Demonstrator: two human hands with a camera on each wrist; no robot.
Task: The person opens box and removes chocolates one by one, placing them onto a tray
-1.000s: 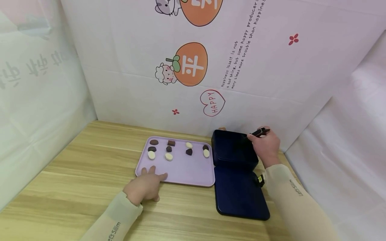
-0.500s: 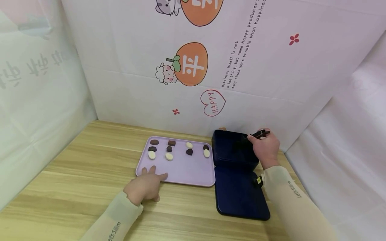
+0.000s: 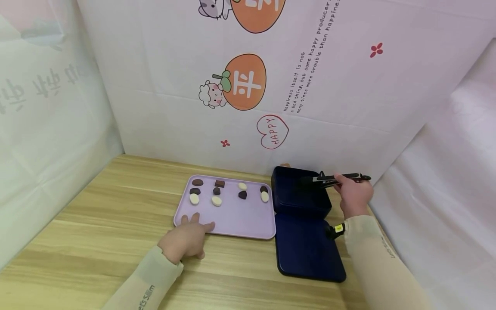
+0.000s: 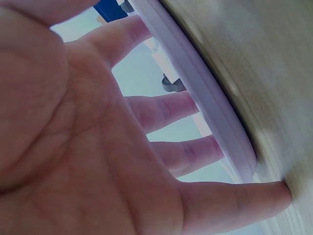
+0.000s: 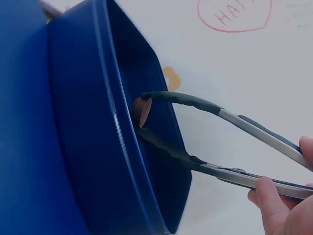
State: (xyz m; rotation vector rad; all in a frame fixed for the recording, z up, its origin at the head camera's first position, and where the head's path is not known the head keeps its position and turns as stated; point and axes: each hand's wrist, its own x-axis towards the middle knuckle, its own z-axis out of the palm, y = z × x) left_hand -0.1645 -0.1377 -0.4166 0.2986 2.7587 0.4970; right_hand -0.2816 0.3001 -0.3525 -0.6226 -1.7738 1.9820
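My right hand point(image 3: 355, 196) grips a pair of black and silver tongs point(image 5: 195, 102). Their black tips reach inside a dark blue box point(image 3: 298, 209), one on each side of a brown chocolate point(image 5: 142, 110), as the right wrist view shows; whether they squeeze it I cannot tell. Left of the box lies a lilac tray point(image 3: 240, 224) with brown and white chocolates point(image 3: 216, 201) along its far half. My left hand point(image 3: 187, 241) rests at the tray's near left edge, fingers spread and fairly straight. In the left wrist view the fingers point(image 4: 161, 108) reach over the rim.
A flat dark blue lid point(image 3: 310, 254) lies in front of the box, next to the tray's right side. All stand on a wood-grain table point(image 3: 116, 206). A white printed sheet point(image 3: 174, 116) rises close behind the box and tray, with more white cloth point(image 3: 445, 193) on the right.
My right hand has shifted to the right and turned, so more of the tongs shows, now lying more level across the box. The left hand and the tray have stayed put.
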